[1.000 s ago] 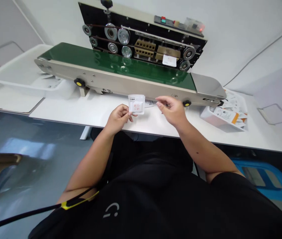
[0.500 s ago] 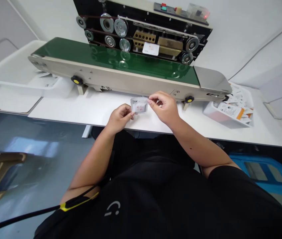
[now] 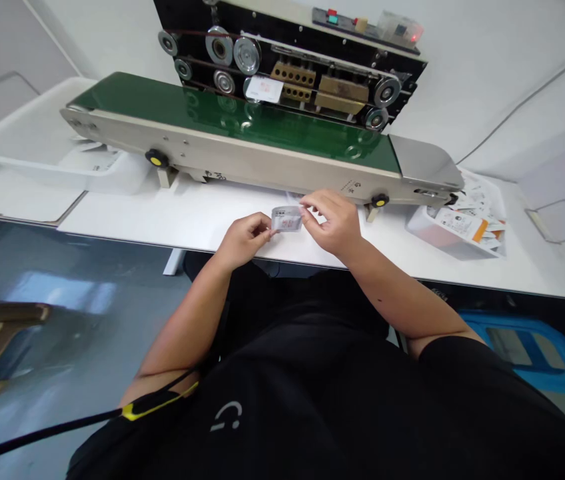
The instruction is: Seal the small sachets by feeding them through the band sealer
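Between my two hands is a small clear pouch (image 3: 287, 220) with dark and red print, held above the white table. My left hand (image 3: 246, 237) pinches its lower left corner between thumb and fingers. At its upper right edge, my right hand (image 3: 331, 219) grips it the same way. Beyond them stands a band sealing machine (image 3: 292, 57) with metal rollers and brass blocks. A second pouch (image 3: 264, 89), white with red print, is caught in the machine's band, over the green conveyor belt (image 3: 157, 103).
On the right, a white bin (image 3: 455, 233) is filled with printed sachets, some with orange edges. A translucent tub (image 3: 127, 170) with a few pouches stands left, under the conveyor's end. The conveyor's side with black knobs (image 3: 156, 158) runs just beyond my hands. A blue stool (image 3: 527, 340) is below right.
The pouch in the machine has travelled left, from the brass blocks towards the rollers. My hands and the held pouch have shifted slightly right and down.
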`<state>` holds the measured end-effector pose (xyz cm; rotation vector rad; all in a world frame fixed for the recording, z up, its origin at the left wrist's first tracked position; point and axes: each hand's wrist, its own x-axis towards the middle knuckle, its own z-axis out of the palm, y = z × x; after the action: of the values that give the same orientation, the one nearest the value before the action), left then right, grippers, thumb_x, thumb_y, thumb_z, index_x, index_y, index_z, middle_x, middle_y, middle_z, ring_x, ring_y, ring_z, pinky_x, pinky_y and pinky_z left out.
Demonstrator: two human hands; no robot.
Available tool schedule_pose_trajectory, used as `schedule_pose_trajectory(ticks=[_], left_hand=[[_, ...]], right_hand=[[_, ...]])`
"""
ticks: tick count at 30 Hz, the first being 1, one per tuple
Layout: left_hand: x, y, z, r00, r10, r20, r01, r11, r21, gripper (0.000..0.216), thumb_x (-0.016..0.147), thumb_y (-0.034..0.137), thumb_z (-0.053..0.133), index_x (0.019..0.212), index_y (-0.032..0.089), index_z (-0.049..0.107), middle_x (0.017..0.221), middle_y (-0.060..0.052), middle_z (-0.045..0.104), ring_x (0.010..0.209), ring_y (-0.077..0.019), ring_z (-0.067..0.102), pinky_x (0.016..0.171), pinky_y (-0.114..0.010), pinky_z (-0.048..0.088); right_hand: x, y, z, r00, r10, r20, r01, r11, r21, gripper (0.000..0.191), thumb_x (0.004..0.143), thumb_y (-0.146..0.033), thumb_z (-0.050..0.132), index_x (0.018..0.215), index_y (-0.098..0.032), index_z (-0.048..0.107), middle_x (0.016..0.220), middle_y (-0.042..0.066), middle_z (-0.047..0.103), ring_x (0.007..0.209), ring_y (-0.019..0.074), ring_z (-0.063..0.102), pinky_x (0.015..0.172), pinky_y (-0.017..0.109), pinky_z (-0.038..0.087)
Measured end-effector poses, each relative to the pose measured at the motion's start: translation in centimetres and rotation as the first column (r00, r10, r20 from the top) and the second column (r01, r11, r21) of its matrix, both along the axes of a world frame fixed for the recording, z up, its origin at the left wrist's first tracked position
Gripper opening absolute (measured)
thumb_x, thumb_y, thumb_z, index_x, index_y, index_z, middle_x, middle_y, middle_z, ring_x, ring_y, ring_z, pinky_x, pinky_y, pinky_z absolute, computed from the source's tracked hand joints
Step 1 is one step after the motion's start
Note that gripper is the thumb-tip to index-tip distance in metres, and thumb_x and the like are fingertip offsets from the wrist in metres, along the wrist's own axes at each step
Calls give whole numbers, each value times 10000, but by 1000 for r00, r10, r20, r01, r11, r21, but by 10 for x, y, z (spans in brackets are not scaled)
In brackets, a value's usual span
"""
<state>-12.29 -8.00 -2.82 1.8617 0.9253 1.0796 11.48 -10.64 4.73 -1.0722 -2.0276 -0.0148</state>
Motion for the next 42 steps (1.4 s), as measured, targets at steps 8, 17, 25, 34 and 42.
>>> schedule_pose_trajectory(ticks=[8, 17, 25, 34, 42], left_hand=[[0, -1, 4, 998, -57, 14, 58, 998, -28, 326, 906, 487, 759, 879, 177, 661, 783, -14, 673, 687, -134, 589, 630, -237, 457], [-5, -2, 9, 957, -147, 251, 199, 960, -198, 381, 857, 493, 847, 859, 161, 661, 681, -9, 658, 612, -110, 620, 597, -217, 511], [-5, -5, 14, 963, -157, 221, 209, 949, -237, 320, 846, 425, 863, 857, 144, 709, 653, -9, 672, 578, -93, 623, 554, -192, 503], [-5, -5, 14, 969, -168, 183, 211, 943, -256, 307, 845, 430, 853, 865, 147, 735, 694, -26, 709, 577, -101, 641, 538, -197, 527], [-4, -5, 15, 965, -154, 212, 208, 943, -259, 315, 835, 431, 864, 855, 148, 727, 660, -16, 693, 553, -95, 623, 527, -198, 504]], right_hand=[[-3, 2, 8, 971, 10, -238, -126, 868, -480, 163, 896, -321, 678, 836, -198, 767, 817, 35, 734, 760, 174, 638, 673, 301, 488], [14, 3, 10, 879, -64, -472, -364, 548, -753, 145, 760, -295, 749, 758, -150, 763, 734, 50, 714, 659, 147, 629, 590, 273, 489], [15, -4, 24, 999, 44, 11, -22, 700, -714, 130, 758, -218, 644, 640, -166, 663, 596, -29, 555, 572, 94, 451, 565, 269, 301], [21, -2, 17, 997, 68, -20, -58, 614, -787, 148, 720, -221, 644, 765, -166, 775, 656, -11, 664, 602, 121, 534, 567, 260, 354], [31, -1, 2, 932, 9, -363, -329, 446, -833, 151, 725, -203, 729, 859, -174, 791, 790, 34, 772, 735, 174, 714, 676, 278, 562]])
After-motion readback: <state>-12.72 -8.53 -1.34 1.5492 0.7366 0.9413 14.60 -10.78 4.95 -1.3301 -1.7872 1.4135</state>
